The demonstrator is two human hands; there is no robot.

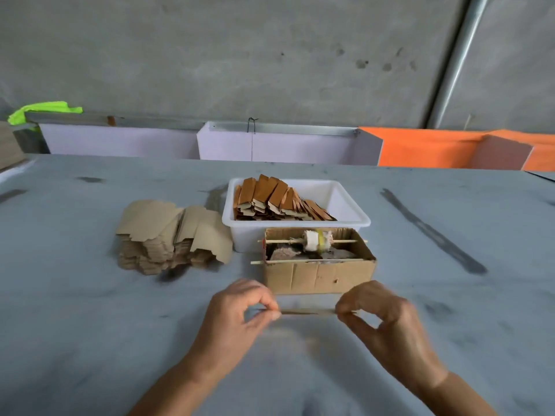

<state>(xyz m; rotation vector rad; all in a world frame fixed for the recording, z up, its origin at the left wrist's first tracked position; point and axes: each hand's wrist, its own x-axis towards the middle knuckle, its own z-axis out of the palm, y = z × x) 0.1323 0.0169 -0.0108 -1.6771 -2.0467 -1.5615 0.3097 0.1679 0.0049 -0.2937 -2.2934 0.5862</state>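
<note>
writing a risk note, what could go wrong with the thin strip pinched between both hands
The thin strip is pinched only at its ends by the left hand and right hand, so it might bend or slip out. The cardboard box sits beyond the knuckles; a forward push could knock its front stick loose.

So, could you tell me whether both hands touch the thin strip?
Touching: head view shows left hand and right hand each pinching one end of the thin strip.
</note>
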